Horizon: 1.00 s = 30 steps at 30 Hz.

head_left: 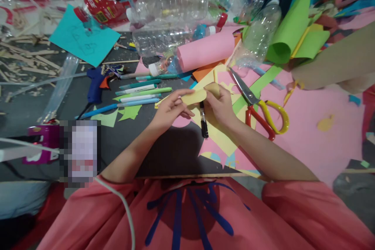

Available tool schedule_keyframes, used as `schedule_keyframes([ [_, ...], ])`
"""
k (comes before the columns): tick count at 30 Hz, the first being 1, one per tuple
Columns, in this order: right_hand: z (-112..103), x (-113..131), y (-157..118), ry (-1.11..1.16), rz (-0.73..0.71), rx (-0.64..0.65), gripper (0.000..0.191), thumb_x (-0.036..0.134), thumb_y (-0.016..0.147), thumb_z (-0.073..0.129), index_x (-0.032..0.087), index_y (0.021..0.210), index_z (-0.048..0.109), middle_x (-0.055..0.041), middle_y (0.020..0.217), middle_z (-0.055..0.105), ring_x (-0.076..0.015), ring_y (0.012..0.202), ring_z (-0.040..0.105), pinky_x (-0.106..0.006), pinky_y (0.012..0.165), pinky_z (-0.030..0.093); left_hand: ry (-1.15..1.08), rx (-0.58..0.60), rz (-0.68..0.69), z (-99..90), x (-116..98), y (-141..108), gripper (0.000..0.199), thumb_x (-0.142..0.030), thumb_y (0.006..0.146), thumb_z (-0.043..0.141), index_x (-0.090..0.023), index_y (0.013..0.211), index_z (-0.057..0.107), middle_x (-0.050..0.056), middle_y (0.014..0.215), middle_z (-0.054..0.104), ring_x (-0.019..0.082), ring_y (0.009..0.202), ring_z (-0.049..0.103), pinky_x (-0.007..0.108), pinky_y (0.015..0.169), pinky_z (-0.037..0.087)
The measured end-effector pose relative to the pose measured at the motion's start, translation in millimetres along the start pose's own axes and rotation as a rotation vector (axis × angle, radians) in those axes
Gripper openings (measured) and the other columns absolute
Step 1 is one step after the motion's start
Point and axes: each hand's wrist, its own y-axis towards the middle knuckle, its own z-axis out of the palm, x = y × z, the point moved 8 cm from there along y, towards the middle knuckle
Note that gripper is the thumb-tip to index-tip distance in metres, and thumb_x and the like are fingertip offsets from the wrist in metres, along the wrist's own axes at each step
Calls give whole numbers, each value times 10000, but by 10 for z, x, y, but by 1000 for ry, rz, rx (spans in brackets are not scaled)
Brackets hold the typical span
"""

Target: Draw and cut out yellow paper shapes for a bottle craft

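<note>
Between my two hands is a small piece of yellow paper [195, 97] with rounded ends. My left hand [172, 109] pinches its left end, thumb below and fingers bent behind. At its other end, the fingers of my right hand [220, 103] close on the paper. A black marker [203, 122] lies just under the paper, between the hands; whether a hand touches it I cannot tell. Scissors [254, 105] with red and yellow handles rest with blades spread, right of my right hand. Yellow sheets [227, 140] and pink paper lie beneath my right forearm.
Several pens [140, 91] lie left of my hands, near a blue glue gun [95, 84]. Clear plastic bottles [164, 41] and a pink paper roll [208, 49] stand behind. A phone [83, 150] and a purple power strip [42, 142] are at left. Another person's arm [336, 60] reaches in from the right.
</note>
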Motion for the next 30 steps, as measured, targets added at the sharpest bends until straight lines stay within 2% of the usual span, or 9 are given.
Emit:
schedule_keyframes([
  [5, 1, -15, -8, 60, 27, -21, 479, 622, 689, 773, 223, 653, 512, 81, 576, 401, -64, 454, 419, -217, 423, 400, 8, -18, -7, -20, 14, -13, 198, -344, 720, 684, -187, 771, 575, -23, 643, 678, 134, 576, 689, 245, 597, 554],
  [8, -5, 1, -10, 52, 26, -33, 485, 637, 710, 751, 225, 658, 501, 83, 557, 380, -71, 448, 406, -225, 428, 405, 11, -72, 47, -88, -24, -26, 371, -538, 786, 607, -174, 713, 607, 22, 617, 684, 152, 580, 681, 256, 573, 534],
  [10, -2, 17, -6, -7, 14, -19, 485, 642, 733, 730, 223, 653, 499, 87, 533, 362, -73, 449, 391, -227, 430, 379, 27, -131, 78, -140, -61, -34, 428, -596, 776, 606, -174, 702, 600, 25, 606, 678, 144, 564, 665, 250, 566, 521],
  [13, -8, 8, 4, -97, 10, 7, 472, 652, 758, 698, 222, 668, 524, 77, 549, 389, -82, 482, 405, -239, 459, 373, 67, -202, 90, -179, -111, -32, 299, -444, 690, 714, -183, 698, 568, -19, 594, 643, 111, 550, 635, 222, 574, 505],
  [16, -43, 12, 10, -148, -30, 16, 458, 679, 756, 681, 228, 733, 607, 47, 628, 459, -102, 547, 441, -265, 522, 410, 112, -284, 30, -218, -107, -29, 163, -279, 647, 671, -192, 746, 575, -36, 616, 628, 102, 561, 623, 177, 493, 438],
  [19, -129, 71, -2, -201, -128, -36, 510, 711, 873, 489, 250, 905, 704, 6, 729, 486, -129, 586, 449, -315, 577, 445, 155, -343, -44, -250, -71, -41, 163, -235, 650, 612, -202, 809, 597, -27, 640, 632, 111, 578, 620, 144, 403, 325],
  [21, -176, 143, -29, -290, -224, -86, 542, 655, 952, 353, 261, 995, 722, -13, 762, 477, -157, 633, 475, -353, 625, 468, 183, -340, -45, -244, -67, -44, 187, -240, 666, 603, -202, 848, 611, -24, 633, 623, 116, 588, 620, 141, 397, 322],
  [26, -39, 273, -127, -577, -445, -36, 309, 473, 952, 477, 275, 1091, 670, -37, 856, 607, -214, 812, 572, -405, 773, 492, 285, -278, -5, -198, -48, -39, 231, -244, 708, 589, -193, 928, 638, -25, 645, 600, 119, 587, 620, 162, 417, 368],
  [30, 98, 278, -177, -666, -544, 65, 132, 355, 915, 553, 260, 934, 644, -34, 841, 671, -211, 782, 580, -393, 740, 469, 298, -263, 61, -189, -47, -44, 340, -216, 730, 611, -213, 1069, 587, -46, 669, 617, 110, 589, 626, 182, 504, 423],
])
